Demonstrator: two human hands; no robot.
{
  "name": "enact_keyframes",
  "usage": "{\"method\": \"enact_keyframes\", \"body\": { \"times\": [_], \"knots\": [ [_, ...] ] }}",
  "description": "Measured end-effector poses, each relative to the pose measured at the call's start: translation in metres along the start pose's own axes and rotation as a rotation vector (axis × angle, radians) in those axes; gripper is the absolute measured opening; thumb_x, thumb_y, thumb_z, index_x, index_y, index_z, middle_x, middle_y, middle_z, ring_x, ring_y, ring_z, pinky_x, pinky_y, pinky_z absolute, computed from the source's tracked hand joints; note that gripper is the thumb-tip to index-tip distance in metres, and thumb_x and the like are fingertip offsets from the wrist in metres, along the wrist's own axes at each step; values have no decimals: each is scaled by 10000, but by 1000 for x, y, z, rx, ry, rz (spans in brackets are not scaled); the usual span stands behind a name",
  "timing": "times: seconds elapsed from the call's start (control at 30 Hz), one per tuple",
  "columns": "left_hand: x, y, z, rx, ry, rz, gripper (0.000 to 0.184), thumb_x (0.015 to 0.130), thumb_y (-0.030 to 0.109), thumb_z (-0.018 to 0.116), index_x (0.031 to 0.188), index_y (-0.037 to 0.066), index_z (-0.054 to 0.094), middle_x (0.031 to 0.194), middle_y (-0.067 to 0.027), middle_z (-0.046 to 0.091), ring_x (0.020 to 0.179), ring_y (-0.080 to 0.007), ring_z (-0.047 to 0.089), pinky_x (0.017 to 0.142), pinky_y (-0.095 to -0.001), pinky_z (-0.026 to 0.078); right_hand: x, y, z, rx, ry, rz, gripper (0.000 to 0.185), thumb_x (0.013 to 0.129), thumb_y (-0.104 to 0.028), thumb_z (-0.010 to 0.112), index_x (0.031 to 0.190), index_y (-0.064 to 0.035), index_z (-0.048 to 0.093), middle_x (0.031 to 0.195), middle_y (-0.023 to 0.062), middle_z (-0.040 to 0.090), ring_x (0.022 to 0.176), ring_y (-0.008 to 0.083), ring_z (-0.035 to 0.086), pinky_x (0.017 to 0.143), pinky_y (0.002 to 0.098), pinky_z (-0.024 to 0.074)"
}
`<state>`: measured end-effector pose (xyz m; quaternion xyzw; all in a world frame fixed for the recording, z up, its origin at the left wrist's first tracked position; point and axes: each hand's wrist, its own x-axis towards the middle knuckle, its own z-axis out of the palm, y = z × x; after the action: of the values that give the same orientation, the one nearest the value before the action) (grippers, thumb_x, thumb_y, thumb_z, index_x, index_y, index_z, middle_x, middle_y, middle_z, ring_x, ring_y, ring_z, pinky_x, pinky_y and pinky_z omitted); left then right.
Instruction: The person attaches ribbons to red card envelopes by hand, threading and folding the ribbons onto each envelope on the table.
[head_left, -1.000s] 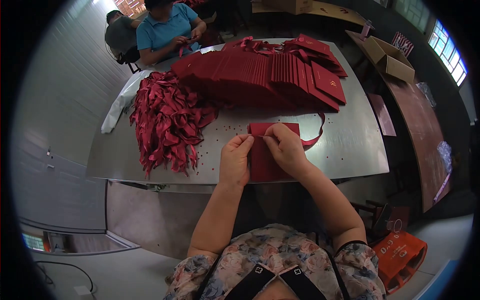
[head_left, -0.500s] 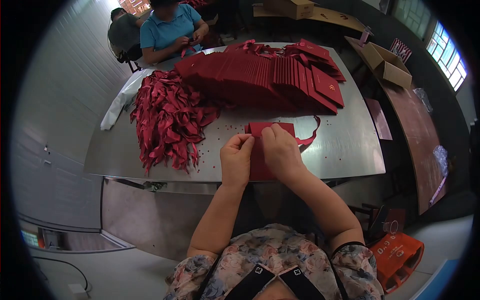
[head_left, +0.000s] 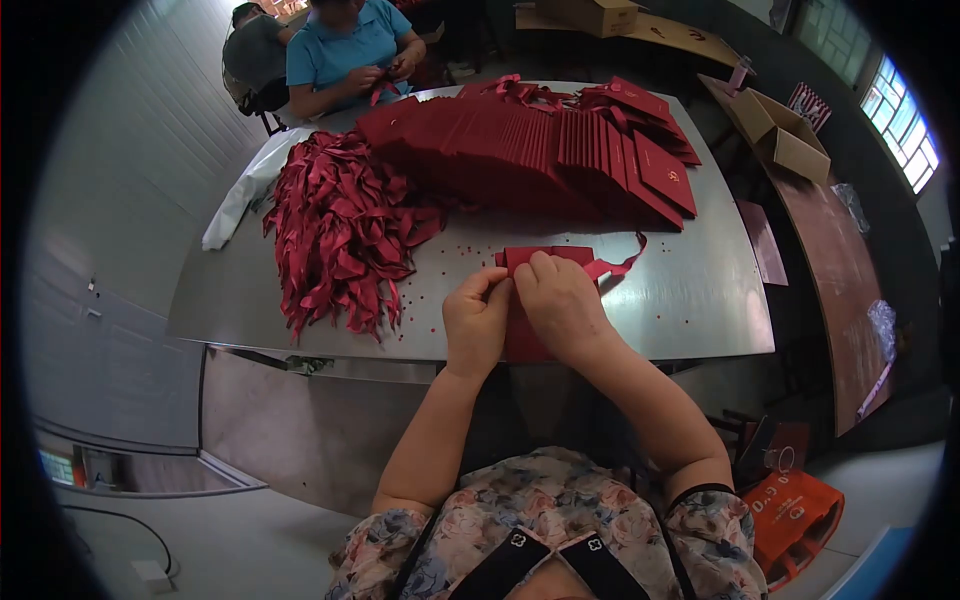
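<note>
Left hand (head_left: 475, 322) pinches red bag (head_left: 526, 343) at edge; right hand (head_left: 562, 305) over it, grip hidden; bag likely light, stiff, creasable, best held by edges

metal table (head_left: 715, 310): red ribbon heap (head_left: 335, 230), packed folders (head_left: 510, 150), single folder (head_left: 525, 345), specks (head_left: 687, 321)

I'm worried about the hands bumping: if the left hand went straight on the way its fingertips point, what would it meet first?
Most likely the right hand, whose fingers lie ahead, over the flat red item; whether the two hands touch is hard to tell.
</note>
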<state>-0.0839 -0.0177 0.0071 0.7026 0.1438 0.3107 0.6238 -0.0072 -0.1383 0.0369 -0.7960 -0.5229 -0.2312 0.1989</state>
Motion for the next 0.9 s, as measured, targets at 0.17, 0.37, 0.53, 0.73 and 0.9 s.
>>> {"method": "enact_keyframes", "body": {
  "times": [0.17,0.37,0.53,0.73,0.9],
  "knots": [
    [-3,-8,7,155,-38,-15,124,923,40,625,1003,-23,696,828,-82,714,731,-117,643,670,-263,507,14,-2,-2,-121,-222,-108,103,783,-98,613,861,-31,607,881,140,621,769,294,641,685,393,515],
    [7,-9,-5,-303,-55,-377,195,944,30,601,1109,-41,676,1032,-110,721,853,-137,673,751,-267,537,14,10,7,181,-212,161,74,842,-94,625,848,-20,623,862,146,628,807,326,656,718,434,524],
    [17,-17,-22,-556,-252,-615,253,942,21,604,1177,-61,651,1084,-114,702,917,-159,684,819,-279,562,-5,24,18,715,-138,397,104,889,-72,652,962,0,667,909,152,664,853,306,660,759,378,518],
    [18,-24,-23,-425,-334,-603,175,937,27,621,1093,-38,668,975,-64,703,837,-120,666,758,-245,546,-18,21,28,733,-53,451,123,871,-59,687,978,2,695,919,130,668,847,289,658,762,345,516],
    [21,-13,-28,-152,-308,-400,67,931,31,622,976,0,661,845,-14,674,732,-75,611,646,-228,498,-25,3,7,512,-73,422,410,801,-195,772,1168,-53,656,1070,126,637,966,305,630,862,403,480]
  ]
}}
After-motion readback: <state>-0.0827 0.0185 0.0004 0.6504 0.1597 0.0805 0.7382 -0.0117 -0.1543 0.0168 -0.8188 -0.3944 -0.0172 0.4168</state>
